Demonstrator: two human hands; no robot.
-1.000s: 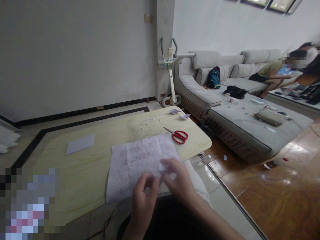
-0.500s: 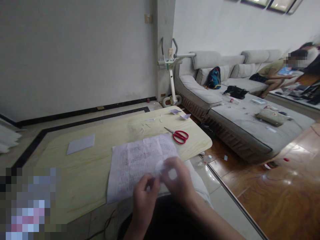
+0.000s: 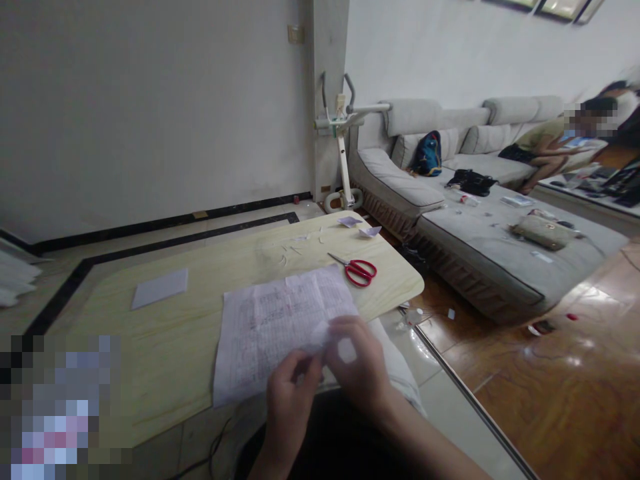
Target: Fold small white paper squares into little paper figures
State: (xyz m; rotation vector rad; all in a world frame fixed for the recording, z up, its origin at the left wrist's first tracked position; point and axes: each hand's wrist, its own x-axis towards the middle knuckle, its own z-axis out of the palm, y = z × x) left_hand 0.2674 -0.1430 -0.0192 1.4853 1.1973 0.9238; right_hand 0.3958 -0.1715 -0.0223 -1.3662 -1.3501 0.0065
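My left hand and my right hand meet over the near edge of a pale wooden table. Both pinch a small white piece of paper between their fingertips. Under the hands lies a large creased sheet of written paper. Red-handled scissors lie on the table beyond the sheet, to the right.
A blank white paper lies on the table's left part; small paper scraps sit at its far edge. A grey sofa with a blue bag stands to the right, where another person sits. An exercise machine stands by the wall.
My hands have stayed in place, with the fingers shifting slightly on the small paper piece. The view has tilted a little.
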